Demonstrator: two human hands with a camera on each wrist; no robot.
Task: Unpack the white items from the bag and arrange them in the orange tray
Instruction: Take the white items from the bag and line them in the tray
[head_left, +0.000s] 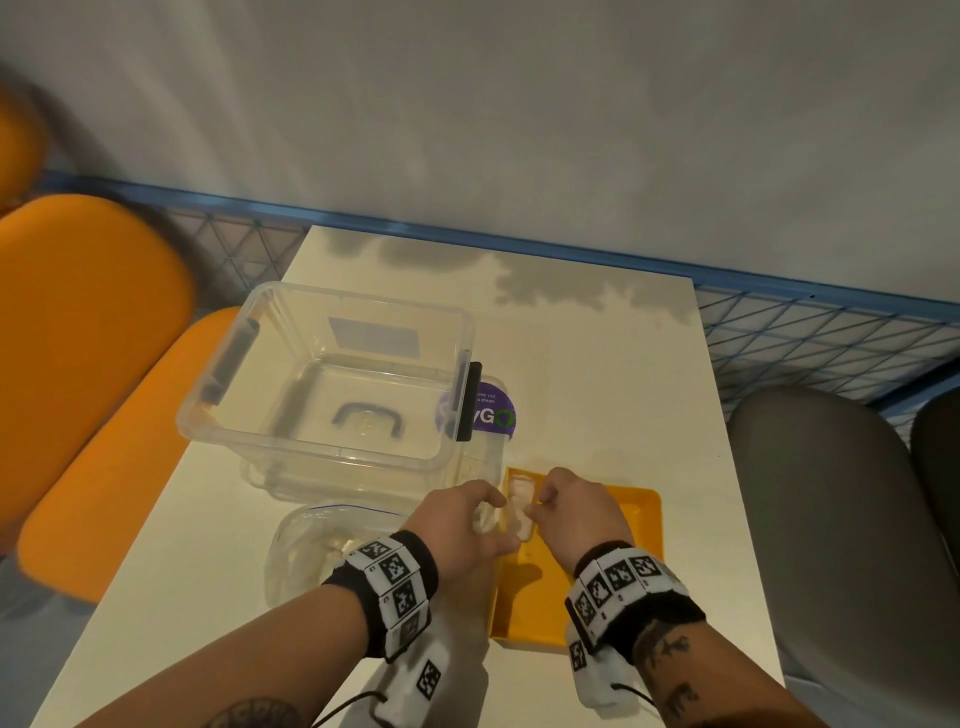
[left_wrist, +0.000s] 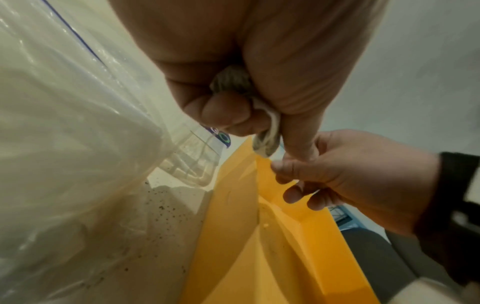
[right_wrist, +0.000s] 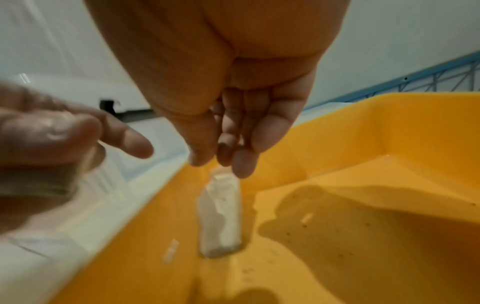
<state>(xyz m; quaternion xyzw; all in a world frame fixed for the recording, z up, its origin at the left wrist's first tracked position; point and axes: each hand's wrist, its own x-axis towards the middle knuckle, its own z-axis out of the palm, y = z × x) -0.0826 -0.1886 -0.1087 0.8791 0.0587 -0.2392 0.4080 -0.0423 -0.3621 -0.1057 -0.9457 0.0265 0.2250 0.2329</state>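
The orange tray (head_left: 631, 525) sits on the table's near right. One white item (head_left: 519, 506) lies in its far left corner, along the wall, a flat oblong white item (right_wrist: 221, 216). My right hand (head_left: 566, 506) hangs right above that item's end, fingers (right_wrist: 241, 164) straight and pointing down, thumb and fingers a little apart. I cannot tell whether they touch it. My left hand (head_left: 465, 514) hovers at the tray's left edge and grips a bunch of white items (left_wrist: 267, 137) in its curled fingers. The clear zip bag (head_left: 322, 545) lies left of the tray, behind my left wrist.
A large clear plastic bin (head_left: 332, 379) stands behind the bag and tray, with a purple sticker (head_left: 493, 410) on the table beside it. An orange seat (head_left: 88, 364) is at the left and a grey chair (head_left: 831, 499) at the right. A blue wire fence (head_left: 805, 332) runs along the wall.
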